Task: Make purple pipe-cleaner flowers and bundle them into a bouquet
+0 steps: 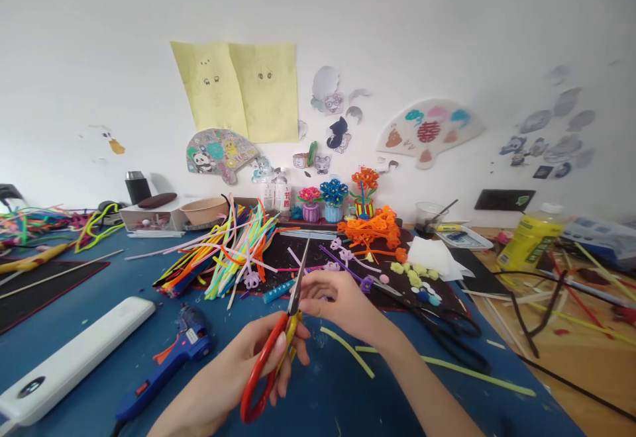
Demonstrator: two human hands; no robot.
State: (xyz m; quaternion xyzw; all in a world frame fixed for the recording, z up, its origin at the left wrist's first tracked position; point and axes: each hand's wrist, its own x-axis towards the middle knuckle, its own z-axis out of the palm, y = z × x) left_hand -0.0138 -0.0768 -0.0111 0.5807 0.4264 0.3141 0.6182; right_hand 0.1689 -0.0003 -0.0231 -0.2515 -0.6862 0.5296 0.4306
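Note:
My left hand (pixel 248 364) grips a pair of scissors (pixel 259 381) with a red handle loop; a yellow part shows beside it, between the fingers. The blades point up and away. Beside the blades is my right hand (pixel 342 301), its fingers curled in and closed. What those fingers hold, if anything, is too small or hidden to name. On the blue table below lie a short yellow-green pipe cleaner (pixel 350 352) and a longer one (pixel 477 374). A second pair of scissors with black handles (pixel 454 338) rests to the right of my right hand.
A blue glue gun (pixel 171 357) and a long white device (pixel 79 357) lie at left. Bundled pipe cleaners (pixel 238 245) sit ahead, near orange pipe-cleaner flowers (pixel 372 228) and small potted flowers (pixel 334 200). Pompoms (pixel 415 275) and a yellow bottle (pixel 529 238) are at right.

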